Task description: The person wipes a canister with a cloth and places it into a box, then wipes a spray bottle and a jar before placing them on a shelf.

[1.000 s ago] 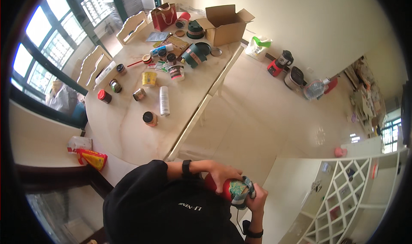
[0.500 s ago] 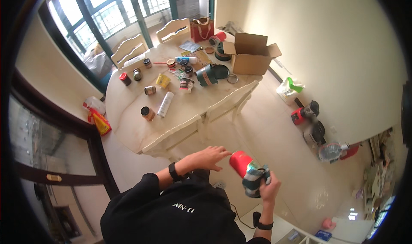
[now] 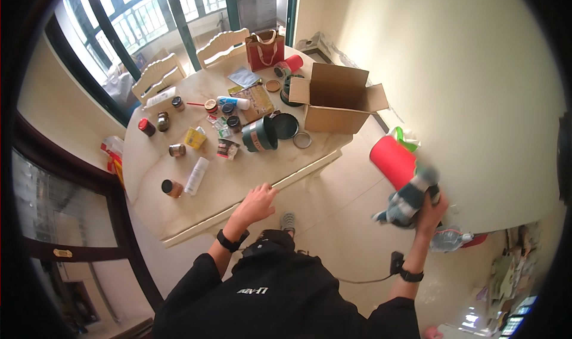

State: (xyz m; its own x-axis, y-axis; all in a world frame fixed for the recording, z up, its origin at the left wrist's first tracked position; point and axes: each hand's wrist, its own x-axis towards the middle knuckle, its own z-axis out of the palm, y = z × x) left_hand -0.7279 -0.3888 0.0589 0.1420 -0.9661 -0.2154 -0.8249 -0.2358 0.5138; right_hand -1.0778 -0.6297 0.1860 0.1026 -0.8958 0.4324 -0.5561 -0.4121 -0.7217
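Gripping a striped knit cloth (image 3: 405,203) at the near end of a red canister (image 3: 392,161) in the right hand (image 3: 431,211) with curled fingers, right of the table (image 3: 146,173); could drop both through slipping fabric. Holding the left hand (image 3: 255,204) empty, with loosely spread fingers, likely too far left for catching

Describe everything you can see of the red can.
The red can is a cylinder with a largely plain red side, a sliver of green showing near its lower end. Metal or card, I can't tell. It's tilted, upper end toward the left, in the air right of the table. A striped grey-green and white cloth covers its lower end, gripped by the right hand. Any lid is hidden.
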